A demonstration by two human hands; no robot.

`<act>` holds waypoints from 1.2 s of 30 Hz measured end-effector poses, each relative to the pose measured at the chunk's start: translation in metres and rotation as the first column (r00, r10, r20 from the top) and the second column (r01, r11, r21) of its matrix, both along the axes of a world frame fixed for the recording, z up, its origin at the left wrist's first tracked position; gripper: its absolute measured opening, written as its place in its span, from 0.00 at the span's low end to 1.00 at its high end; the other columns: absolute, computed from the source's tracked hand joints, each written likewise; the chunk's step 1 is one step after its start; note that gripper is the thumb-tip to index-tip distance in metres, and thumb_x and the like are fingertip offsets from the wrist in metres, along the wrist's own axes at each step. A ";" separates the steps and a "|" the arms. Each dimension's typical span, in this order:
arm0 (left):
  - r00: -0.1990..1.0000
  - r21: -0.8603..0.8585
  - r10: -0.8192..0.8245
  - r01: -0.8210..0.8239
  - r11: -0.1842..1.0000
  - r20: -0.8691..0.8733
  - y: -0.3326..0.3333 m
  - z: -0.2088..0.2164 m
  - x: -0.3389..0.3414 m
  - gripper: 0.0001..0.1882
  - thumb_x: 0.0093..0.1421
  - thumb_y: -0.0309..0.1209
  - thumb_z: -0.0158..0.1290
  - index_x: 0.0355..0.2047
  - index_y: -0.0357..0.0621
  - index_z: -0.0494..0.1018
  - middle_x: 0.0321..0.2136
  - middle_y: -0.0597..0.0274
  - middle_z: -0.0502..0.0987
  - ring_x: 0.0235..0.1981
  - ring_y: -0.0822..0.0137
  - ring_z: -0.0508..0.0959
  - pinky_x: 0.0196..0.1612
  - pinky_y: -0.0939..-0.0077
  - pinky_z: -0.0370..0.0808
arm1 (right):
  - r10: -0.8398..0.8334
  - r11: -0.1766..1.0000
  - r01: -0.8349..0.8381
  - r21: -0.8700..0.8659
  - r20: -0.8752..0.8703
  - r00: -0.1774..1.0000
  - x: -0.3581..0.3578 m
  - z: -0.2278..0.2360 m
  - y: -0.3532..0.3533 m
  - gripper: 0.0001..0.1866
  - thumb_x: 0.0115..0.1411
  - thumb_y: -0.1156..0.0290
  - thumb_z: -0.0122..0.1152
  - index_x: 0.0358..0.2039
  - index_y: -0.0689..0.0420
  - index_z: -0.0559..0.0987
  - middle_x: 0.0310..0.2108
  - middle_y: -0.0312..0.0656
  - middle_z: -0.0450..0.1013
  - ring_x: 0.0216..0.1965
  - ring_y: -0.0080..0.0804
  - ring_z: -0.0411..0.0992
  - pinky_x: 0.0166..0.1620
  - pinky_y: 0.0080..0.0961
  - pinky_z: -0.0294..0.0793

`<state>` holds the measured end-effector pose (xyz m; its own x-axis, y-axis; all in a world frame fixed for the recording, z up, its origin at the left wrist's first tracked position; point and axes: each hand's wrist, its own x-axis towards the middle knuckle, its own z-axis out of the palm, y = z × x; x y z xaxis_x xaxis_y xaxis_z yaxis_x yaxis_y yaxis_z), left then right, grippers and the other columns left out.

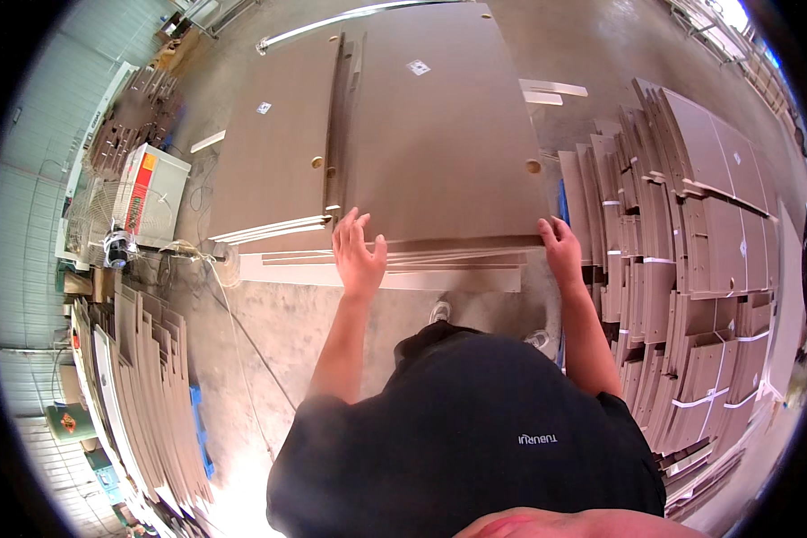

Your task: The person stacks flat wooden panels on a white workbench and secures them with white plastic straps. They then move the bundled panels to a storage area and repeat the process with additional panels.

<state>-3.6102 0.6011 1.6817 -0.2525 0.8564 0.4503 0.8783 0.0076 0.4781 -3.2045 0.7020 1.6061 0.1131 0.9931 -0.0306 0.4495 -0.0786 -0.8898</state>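
Observation:
Two stacks of flat brown panels lie side by side in front of me. The larger right panel (439,143) has a small white label and round holes near its edges. The left panel (273,143) sits across a narrow dark gap. My left hand (360,258) is open, fingers spread, at the near left corner of the larger panel. At its near right corner my right hand (561,251) has its fingers slightly bent and apart, the fingertips against the edge. I cannot make out a grip around the panel. Below the near edge, several stacked board edges (448,260) show.
Strapped stacks of brown panels (726,233) stand to my right. On the left are a standing fan (117,247), a white and red box (157,195) and upright boards (152,359). A cable (233,323) runs over the floor. Pale strips (547,91) lie beyond the larger panel.

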 end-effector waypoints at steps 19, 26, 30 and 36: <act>0.838 -0.173 -0.539 0.546 0.820 0.085 -0.130 0.006 -0.034 0.28 0.53 0.29 0.63 0.57 0.45 0.80 0.58 0.37 0.76 0.62 0.42 0.72 0.64 0.51 0.70 | -0.542 0.838 0.366 -0.404 -0.550 0.635 0.021 0.025 -0.163 0.14 0.66 0.57 0.71 0.40 0.54 0.82 0.30 0.29 0.77 0.23 0.18 0.70 0.26 0.18 0.66; 0.633 -0.128 -0.735 0.772 0.623 0.243 -0.187 -0.004 -0.033 0.28 0.55 0.32 0.65 0.59 0.47 0.79 0.58 0.43 0.78 0.63 0.45 0.73 0.62 0.53 0.75 | -0.607 0.679 0.734 0.019 -0.548 0.575 0.013 0.105 -0.251 0.14 0.62 0.62 0.76 0.33 0.55 0.79 0.28 0.24 0.68 0.28 0.13 0.62 0.30 0.16 0.58; 0.468 -0.252 -0.808 0.882 0.398 0.359 -0.187 0.007 -0.018 0.28 0.59 0.33 0.64 0.61 0.48 0.76 0.59 0.46 0.77 0.62 0.47 0.75 0.62 0.55 0.75 | -0.460 0.627 0.699 0.345 -0.559 0.689 -0.005 0.202 -0.285 0.15 0.62 0.62 0.76 0.32 0.55 0.78 0.27 0.23 0.59 0.30 0.13 0.57 0.33 0.20 0.56; 0.186 -0.077 -0.585 0.976 0.206 0.789 -0.149 0.031 0.001 0.25 0.68 0.36 0.59 0.63 0.44 0.73 0.62 0.50 0.76 0.59 0.56 0.78 0.61 0.58 0.75 | -0.489 0.487 0.254 0.835 0.020 0.872 -0.097 0.322 -0.370 0.14 0.62 0.65 0.72 0.34 0.61 0.76 0.32 0.35 0.68 0.35 0.26 0.65 0.43 0.27 0.67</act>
<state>-3.6088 0.4517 1.7127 0.7358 0.6771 0.0086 0.1146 -0.1372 0.9839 -3.3016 0.3319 1.9277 0.3636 0.4509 0.8151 0.7441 0.3859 -0.5454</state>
